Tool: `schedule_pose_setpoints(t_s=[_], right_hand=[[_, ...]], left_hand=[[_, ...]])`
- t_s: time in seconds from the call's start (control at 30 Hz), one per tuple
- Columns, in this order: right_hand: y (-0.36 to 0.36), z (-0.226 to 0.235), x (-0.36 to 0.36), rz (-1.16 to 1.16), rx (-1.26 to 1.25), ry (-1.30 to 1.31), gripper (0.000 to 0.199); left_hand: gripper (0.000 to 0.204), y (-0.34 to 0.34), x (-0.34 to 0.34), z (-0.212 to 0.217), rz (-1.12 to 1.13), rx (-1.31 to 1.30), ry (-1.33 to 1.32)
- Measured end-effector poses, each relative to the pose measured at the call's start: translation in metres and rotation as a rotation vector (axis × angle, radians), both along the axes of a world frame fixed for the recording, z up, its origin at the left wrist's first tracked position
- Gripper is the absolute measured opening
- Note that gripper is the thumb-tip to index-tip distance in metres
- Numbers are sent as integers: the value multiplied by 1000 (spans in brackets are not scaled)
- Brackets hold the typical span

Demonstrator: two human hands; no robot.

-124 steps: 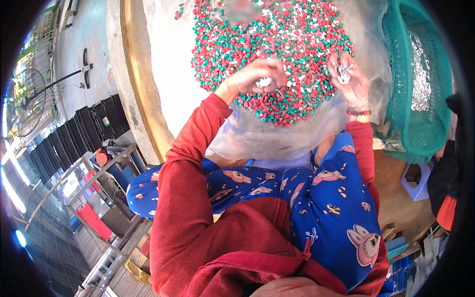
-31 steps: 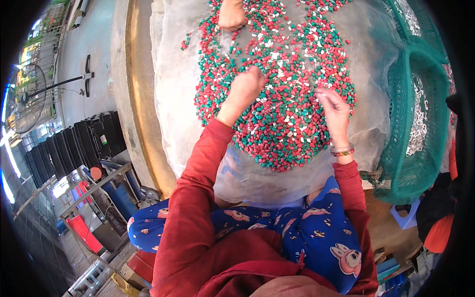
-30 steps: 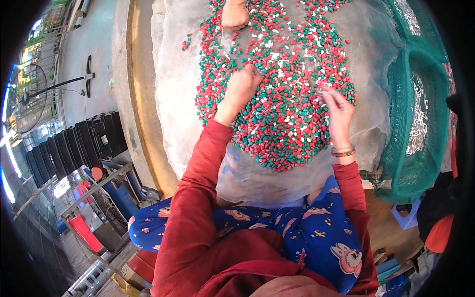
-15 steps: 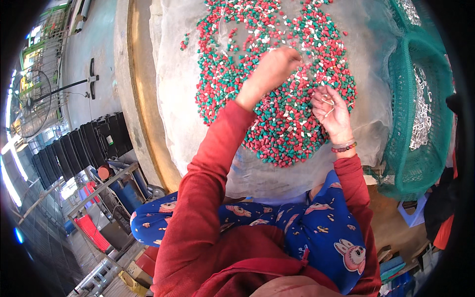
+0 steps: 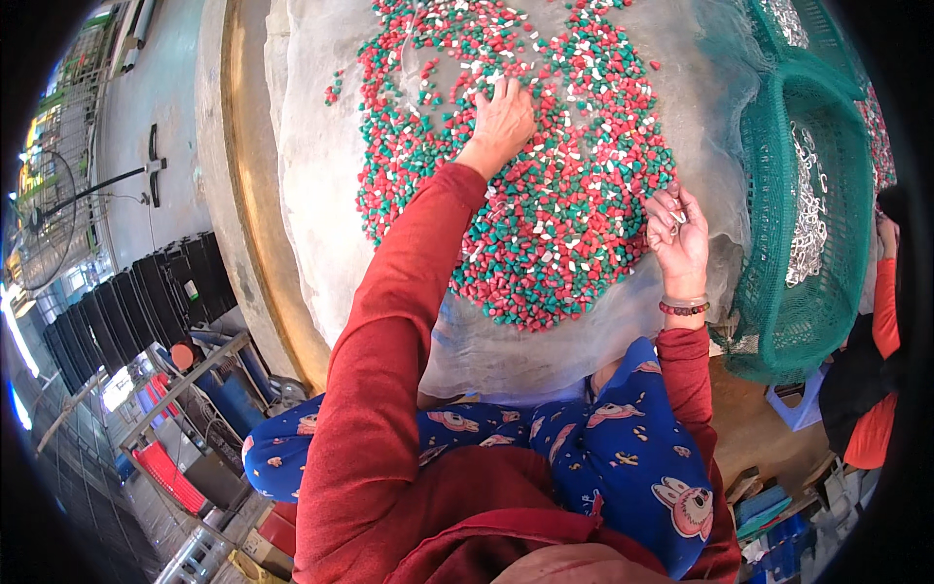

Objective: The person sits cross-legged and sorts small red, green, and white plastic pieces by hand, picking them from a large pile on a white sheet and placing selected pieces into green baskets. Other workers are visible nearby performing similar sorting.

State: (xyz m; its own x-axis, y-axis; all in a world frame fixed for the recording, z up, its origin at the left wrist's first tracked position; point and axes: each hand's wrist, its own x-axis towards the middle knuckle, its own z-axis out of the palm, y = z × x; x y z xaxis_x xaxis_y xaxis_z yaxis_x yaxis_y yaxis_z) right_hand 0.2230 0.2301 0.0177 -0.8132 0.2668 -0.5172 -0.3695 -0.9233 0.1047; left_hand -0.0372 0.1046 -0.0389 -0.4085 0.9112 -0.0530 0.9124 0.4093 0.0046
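A wide spread of small red, green and white pieces lies on a whitish translucent sheet before me. My left hand reaches over its far left part, fingers stretched and somewhat apart, tips down among the pieces. I see nothing held in it. At the right edge of the spread, my right hand is raised palm up with its fingers curled over a small white piece. Whether more pieces lie in that palm is hidden. Beaded bracelets circle the right wrist.
To the right stands a green mesh basket with white hook-like pieces; another green basket with similar pieces stands beyond it. A person's orange sleeve shows at the far right. A concrete ledge runs along the left.
My left hand has moved left from the middle of the spread, its fingers now extended. The right hand has drawn toward the spread's right edge and curled more. The whole view has shifted slightly.
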Motion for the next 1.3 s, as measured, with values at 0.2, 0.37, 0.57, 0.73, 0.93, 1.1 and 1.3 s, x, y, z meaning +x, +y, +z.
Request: schedule_pose_setpoints(t_s=[0.2,0.37,0.57,0.73,0.93,1.1,1.3], right_hand=[[3,9,4,0,14,62,13],[12,40,16,-40,122,-79,9],[100,171,127,-436,1088,-239,24],[163,123,192,-319,1654,-1217,39],[156,71,179,500,2422,-1982,59],[66,89,106,39,2198,-1171,25],[-12,79,59,373,1939,-720,18]], left_hand=[[28,5,-5,5,-153,-86,-56],[25,-2,-3,-9,-9,-127,-29],[32,0,-3,-27,191,-74,-114],[41,1,-9,-19,58,-145,-41],[20,10,-31,36,-54,626,-183],[25,-1,-60,107,390,106,-1067],[21,-80,11,86,457,119,-1259]])
